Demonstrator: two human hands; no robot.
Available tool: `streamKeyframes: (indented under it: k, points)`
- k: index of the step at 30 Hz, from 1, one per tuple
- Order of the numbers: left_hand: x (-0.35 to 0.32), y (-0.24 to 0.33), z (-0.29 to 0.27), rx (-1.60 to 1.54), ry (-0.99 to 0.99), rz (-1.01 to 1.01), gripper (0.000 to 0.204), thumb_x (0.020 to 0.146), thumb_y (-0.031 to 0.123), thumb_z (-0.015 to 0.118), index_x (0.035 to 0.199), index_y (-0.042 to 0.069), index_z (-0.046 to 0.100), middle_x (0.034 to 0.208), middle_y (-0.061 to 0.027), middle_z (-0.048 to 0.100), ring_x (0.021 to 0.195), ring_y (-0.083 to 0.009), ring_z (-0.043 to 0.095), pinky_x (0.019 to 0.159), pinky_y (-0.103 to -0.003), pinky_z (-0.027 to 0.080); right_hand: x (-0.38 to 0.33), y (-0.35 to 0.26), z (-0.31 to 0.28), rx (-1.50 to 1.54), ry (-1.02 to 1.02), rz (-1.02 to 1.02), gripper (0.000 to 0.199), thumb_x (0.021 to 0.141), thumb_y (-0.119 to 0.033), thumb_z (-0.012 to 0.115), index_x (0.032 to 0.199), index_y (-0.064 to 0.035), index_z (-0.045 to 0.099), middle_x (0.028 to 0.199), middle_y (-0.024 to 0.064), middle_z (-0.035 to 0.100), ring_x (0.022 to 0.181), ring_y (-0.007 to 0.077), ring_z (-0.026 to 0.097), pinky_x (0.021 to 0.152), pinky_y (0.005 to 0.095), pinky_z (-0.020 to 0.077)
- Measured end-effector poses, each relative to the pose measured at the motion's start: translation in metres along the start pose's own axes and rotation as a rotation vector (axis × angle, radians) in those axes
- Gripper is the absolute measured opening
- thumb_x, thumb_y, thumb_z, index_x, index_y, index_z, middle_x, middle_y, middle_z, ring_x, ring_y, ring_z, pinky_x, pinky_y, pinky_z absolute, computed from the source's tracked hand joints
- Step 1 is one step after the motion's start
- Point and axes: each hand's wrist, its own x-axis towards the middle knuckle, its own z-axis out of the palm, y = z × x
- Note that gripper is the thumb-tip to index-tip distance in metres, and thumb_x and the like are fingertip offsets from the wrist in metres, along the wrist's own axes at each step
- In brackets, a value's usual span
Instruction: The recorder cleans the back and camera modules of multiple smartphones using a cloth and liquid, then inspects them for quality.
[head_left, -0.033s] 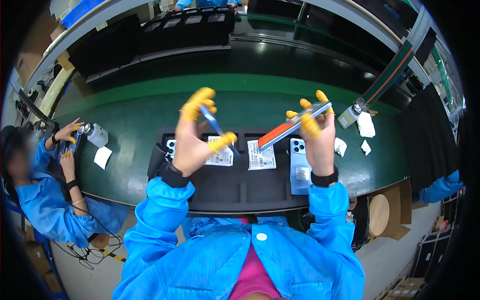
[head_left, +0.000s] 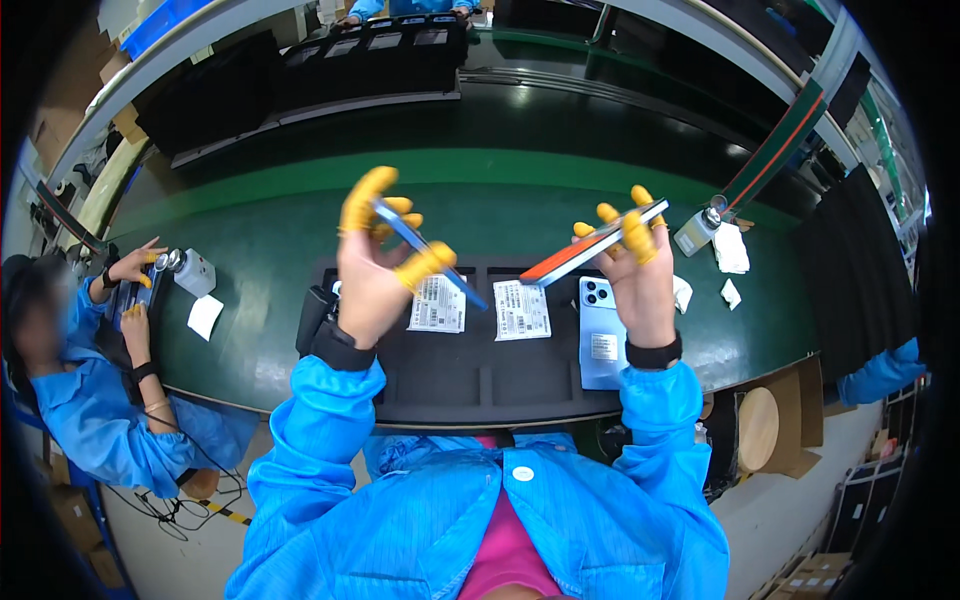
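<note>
Well left of the left grip there's one bottle (head_left: 194, 272) and one white scrap (head_left: 205, 316) on the counter (head_left: 270, 240). Left grip (head_left: 372, 285) is pinching one blue slab (head_left: 467, 290) over one black tray (head_left: 430, 385). Between the grips, two white labels (head_left: 522, 312) lie in it, plus one blue phone (head_left: 602, 348) just left of the right grip (head_left: 640, 285), which is pinching one orange-faced slab (head_left: 562, 263). Right of that: another bottle (head_left: 697, 235), three scraps (head_left: 732, 250).

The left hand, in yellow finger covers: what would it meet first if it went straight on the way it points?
The left hand would probably meet the wide black tray across the flat green bench. Depth is unclear, so it might pass above.
</note>
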Motion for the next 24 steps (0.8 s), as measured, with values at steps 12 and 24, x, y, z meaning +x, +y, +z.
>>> streamKeyframes:
  k: [12, 24]
  points:
    - [0.001, -0.003, -0.012, -1.241, 0.122, -0.896, 0.075, 0.088, 0.047, 0.062, 0.128, -0.004, 0.024, 0.125, -0.0228, 0.036, 0.112, -0.0448, 0.054, 0.086, -0.055, 0.055, 0.001, -0.013, 0.003, 0.585, 0.136, 0.420, 0.050, 0.088, -0.035, 0.066, 0.111, 0.0003, 0.040, 0.120, 0.0206, 0.031, 0.112, 0.0490, 0.051, 0.090, 0.0607, 0.0508]
    - [-0.001, 0.008, -0.007, -0.566, 0.099, -0.601, 0.054, 0.092, 0.040, 0.059, 0.129, 0.007, 0.037, 0.114, -0.0179, 0.049, 0.100, -0.0356, 0.061, 0.079, -0.051, 0.057, -0.015, -0.008, 0.041, -0.553, 0.011, -0.264, 0.066, 0.086, -0.023, 0.071, 0.138, -0.0057, 0.035, 0.125, 0.0186, 0.043, 0.099, 0.0259, 0.060, 0.086, 0.0383, 0.0527]
